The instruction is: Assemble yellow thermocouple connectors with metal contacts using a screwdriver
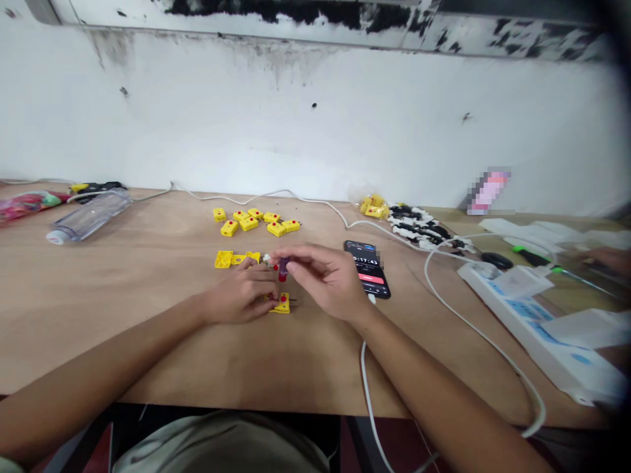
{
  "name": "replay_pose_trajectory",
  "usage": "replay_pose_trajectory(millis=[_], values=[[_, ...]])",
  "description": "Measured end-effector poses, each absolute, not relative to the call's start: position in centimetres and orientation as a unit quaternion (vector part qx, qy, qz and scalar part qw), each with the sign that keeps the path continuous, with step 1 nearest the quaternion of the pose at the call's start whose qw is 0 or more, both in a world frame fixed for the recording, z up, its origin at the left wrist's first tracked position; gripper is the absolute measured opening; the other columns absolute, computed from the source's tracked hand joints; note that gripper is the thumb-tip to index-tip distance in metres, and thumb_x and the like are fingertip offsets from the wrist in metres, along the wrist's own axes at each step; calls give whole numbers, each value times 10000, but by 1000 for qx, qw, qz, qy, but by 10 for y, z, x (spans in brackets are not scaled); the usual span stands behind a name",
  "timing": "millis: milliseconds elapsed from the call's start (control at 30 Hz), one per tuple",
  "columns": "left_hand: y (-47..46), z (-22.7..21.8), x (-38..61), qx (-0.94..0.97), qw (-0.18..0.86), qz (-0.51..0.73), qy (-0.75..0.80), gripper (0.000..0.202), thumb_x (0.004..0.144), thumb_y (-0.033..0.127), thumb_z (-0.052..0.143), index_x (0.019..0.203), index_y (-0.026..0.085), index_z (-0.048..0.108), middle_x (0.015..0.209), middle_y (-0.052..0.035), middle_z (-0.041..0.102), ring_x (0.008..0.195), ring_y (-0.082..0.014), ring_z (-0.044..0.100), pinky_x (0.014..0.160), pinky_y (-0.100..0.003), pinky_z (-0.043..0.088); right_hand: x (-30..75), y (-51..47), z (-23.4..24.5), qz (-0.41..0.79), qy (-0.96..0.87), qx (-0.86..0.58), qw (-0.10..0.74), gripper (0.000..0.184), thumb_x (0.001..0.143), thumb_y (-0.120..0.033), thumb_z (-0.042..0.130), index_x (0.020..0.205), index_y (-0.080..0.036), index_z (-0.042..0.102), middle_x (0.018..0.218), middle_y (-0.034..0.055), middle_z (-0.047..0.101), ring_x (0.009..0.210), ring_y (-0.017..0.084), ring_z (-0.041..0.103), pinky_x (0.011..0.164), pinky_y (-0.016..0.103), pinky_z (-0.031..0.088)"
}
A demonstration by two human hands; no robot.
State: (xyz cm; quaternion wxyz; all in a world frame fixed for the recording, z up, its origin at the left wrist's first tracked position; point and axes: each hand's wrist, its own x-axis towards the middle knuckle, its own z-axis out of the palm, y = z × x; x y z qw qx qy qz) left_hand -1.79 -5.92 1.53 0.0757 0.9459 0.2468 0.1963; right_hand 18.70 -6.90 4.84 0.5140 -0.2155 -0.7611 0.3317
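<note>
Yellow block (282, 304) and purple cylinder (283, 267)

The purple cylinder, red at its lower end, stands upright just above the yellow block, which lies flat with a red dot on top and a thin pin at its side (fine details too small to tell). Left of the block, near it, lie an open yellow housing (223, 259) and a flatter yellow piece (245, 257). Farther off, beyond the block, sit about seven red-dotted yellow blocks (251, 222) in a loose cluster.
</note>
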Motion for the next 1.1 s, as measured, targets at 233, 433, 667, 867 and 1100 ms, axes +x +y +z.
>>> replay_pose_trajectory(millis=[233, 433, 667, 867, 1100], values=[[-60, 16, -18, 948, 69, 196, 242, 134, 931, 238, 519, 908, 192, 642, 947, -50, 692, 974, -215, 602, 961, -382, 306, 189, -67, 49, 292, -767, -213, 531, 106, 842, -182, 682, 939, -206, 718, 901, 43, 707, 833, 155, 667, 790, 316, 558], [-59, 14, -19, 946, 67, 210, 236, 129, 932, 239, 521, 940, 196, 643, 990, -49, 698, 988, -213, 605, 915, -366, 321, 191, -69, 48, 321, -783, -176, 503, 97, 858, -178, 661, 935, -212, 708, 872, 34, 718, 821, 156, 677, 796, 321, 560], [-58, 12, -20, 946, 66, 215, 233, 118, 922, 236, 544, 957, 200, 650, 982, -50, 704, 994, -221, 603, 916, -371, 325, 189, -70, 52, 285, -787, -172, 520, 133, 814, -151, 715, 919, -225, 748, 880, 35, 687, 799, 142, 652, 762, 306, 553], [-58, 14, -22, 944, 102, 203, 240, 138, 937, 249, 534, 971, 207, 661, 1019, -46, 699, 1025, -213, 599, 908, -352, 330, 190, -70, 48, 337, -773, -187, 504, 127, 867, -159, 638, 975, -193, 697, 935, 58, 732, 902, 174, 688, 860, 342, 556], [-60, 18, -20, 939, 127, 177, 264, 126, 901, 217, 549, 939, 207, 670, 986, -44, 697, 992, -222, 587, 862, -363, 334, 191, -67, 47, 353, -770, -213, 487, 146, 904, -198, 604, 1009, -216, 705, 953, 46, 742, 903, 165, 699, 816, 305, 563]])
